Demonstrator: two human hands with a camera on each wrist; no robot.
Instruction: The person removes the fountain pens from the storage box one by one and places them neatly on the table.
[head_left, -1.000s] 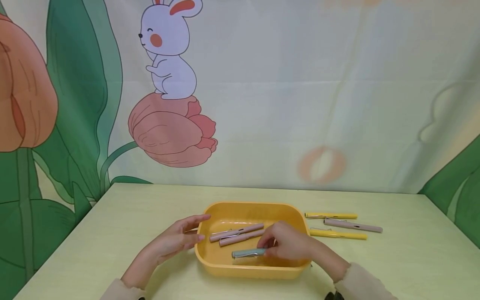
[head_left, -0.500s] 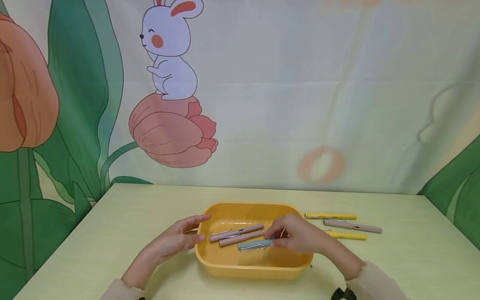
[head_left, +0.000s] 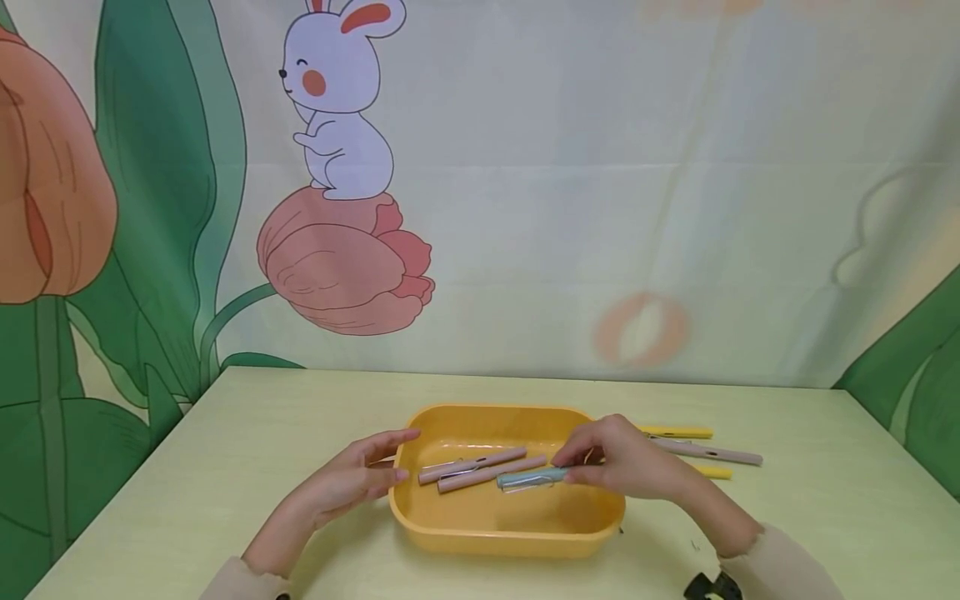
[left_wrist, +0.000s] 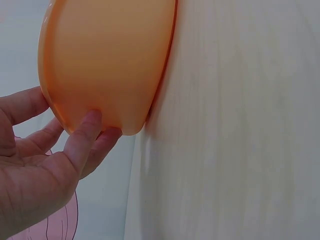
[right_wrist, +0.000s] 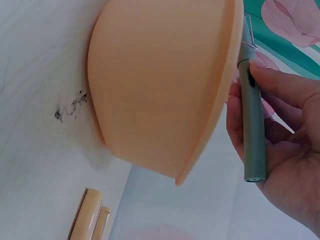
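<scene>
My right hand [head_left: 630, 460] pinches a blue-green pen [head_left: 531, 477] by its barrel between thumb and fingers. The capped end, with its wire clip, points left over the inside of the yellow plastic basin [head_left: 517, 546]. In the right wrist view the barrel of the pen [right_wrist: 254, 130] stands beyond the basin's rim, its tail end by the palm. My left hand [head_left: 352, 475] touches the left end of the basin, fingers spread against the outer wall, as the left wrist view shows. Two pinkish pens [head_left: 472, 465] lie side by side inside the basin.
Right of the basin on the pale wooden table [head_left: 300, 400] lie a yellow pen [head_left: 678, 432], a pinkish pen [head_left: 716, 452] and a second yellow pen [head_left: 714, 473], partly hidden by my right hand. A printed curtain [head_left: 525, 208] with a rabbit and tulips hangs behind the table.
My right hand has lifted the blue-green pen from the basin's front area and carried it right and back toward the right rim. The left hand has stayed in place.
</scene>
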